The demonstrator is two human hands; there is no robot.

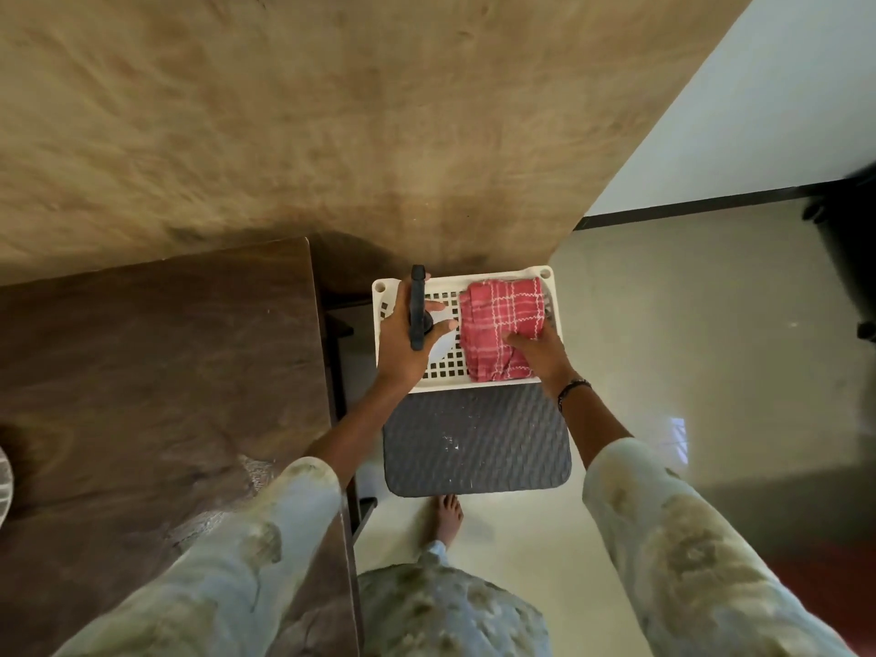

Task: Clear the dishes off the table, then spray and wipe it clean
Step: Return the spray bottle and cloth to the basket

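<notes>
Left hand (403,341) grips sprayer (417,308); right hand (538,353) on cloth (502,320).

I see my left hand (403,339) wrapped around a spray bottle (418,308) over the white basket (474,384). At its 3 o'clock my right hand (538,355) presses fingers (514,341) on a red cloth (502,324) lying in the basket. A grey stool (476,443) sits under the basket; the dark surface (156,367) lies at 9 o'clock.
</notes>
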